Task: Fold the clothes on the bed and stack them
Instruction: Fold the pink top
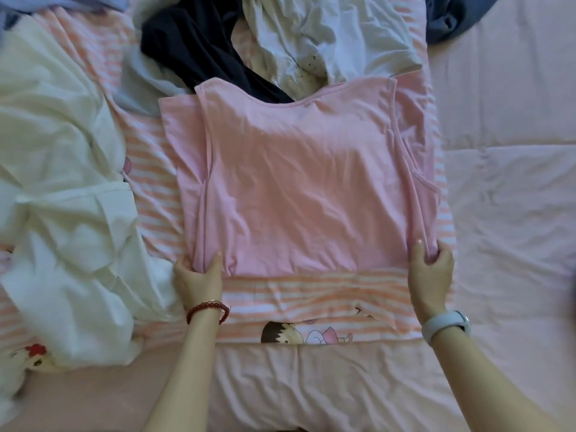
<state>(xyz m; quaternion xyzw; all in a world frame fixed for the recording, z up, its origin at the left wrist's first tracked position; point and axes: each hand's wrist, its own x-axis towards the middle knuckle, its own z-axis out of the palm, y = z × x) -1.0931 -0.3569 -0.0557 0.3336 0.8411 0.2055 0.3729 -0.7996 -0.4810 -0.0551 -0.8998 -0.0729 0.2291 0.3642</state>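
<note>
The pink top (299, 182) is lying flat on the striped garment (311, 297), mid-bed. The left hand (199, 280) and right hand (431, 269) are each pinching a hem corner — folding is beginning. Next move, likely: lifting the hem evenly toward the neckline — keeping both corners aligned.

1. We see the tank top (299, 182) lying flat at the centre of the bed (505, 213), on top of a striped garment (311, 294) that reaches out nearer us.
2. We find the left hand (198, 277) at the top's near left corner and the right hand (431, 269) at its near right corner, each holding the hem.
3. To the left lies a crumpled shirt (62, 182).
4. Behind the top, a dark garment (193, 45) lies left of a rumpled heap (327, 35); both touch the top's far edge.
</note>
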